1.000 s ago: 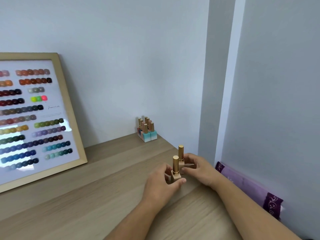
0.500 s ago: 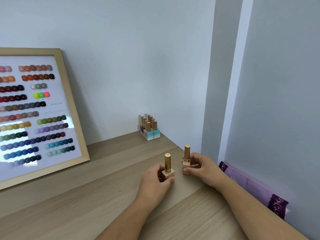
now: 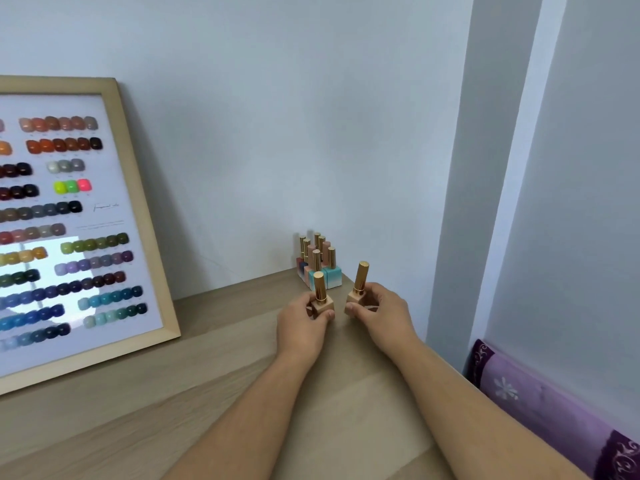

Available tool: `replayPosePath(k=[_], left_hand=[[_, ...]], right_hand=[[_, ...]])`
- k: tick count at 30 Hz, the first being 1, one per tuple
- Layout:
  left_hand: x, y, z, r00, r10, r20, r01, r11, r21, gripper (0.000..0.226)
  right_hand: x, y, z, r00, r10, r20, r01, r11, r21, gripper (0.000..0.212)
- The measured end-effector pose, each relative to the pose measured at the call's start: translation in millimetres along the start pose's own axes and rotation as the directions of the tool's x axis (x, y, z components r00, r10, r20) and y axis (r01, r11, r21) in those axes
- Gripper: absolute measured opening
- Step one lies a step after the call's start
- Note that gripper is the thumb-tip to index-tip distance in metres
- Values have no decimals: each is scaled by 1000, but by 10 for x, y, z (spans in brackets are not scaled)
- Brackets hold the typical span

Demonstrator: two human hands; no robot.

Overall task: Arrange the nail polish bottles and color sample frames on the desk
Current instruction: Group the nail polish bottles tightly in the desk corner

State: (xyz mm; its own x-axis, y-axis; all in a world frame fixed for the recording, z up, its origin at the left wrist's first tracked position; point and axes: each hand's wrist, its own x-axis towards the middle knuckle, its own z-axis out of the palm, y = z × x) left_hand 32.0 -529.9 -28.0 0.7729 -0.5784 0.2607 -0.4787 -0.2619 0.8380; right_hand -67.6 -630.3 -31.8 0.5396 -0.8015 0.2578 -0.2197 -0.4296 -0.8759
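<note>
Two beige nail polish bottles with tall gold caps are over the wooden desk (image 3: 194,393). My left hand (image 3: 301,323) grips the left bottle (image 3: 320,294), which stands upright. My right hand (image 3: 382,311) grips the right bottle (image 3: 358,289), tilted slightly to the right. Just behind them, against the wall at the desk's back right corner, stands a tight cluster of several bottles (image 3: 320,265) with gold caps and pink, blue and teal bodies. A large wood-framed color sample board (image 3: 69,220) leans against the wall on the left.
The desk's right edge runs close beside my right forearm. Beyond it, lower down, lies purple patterned fabric (image 3: 554,407). Grey walls close in behind and on the right.
Both hands have carried their bottles forward across the desk toward the cluster at the back corner. The two bottles are now further apart than a second ago.
</note>
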Motion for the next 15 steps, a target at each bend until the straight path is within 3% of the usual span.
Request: replayPosePath(k=[15], left_hand=[[657, -159, 205, 999, 35, -40, -33, 999, 37, 42]], right_hand=[[748, 117, 348, 999, -20, -41, 17, 997, -72, 41]])
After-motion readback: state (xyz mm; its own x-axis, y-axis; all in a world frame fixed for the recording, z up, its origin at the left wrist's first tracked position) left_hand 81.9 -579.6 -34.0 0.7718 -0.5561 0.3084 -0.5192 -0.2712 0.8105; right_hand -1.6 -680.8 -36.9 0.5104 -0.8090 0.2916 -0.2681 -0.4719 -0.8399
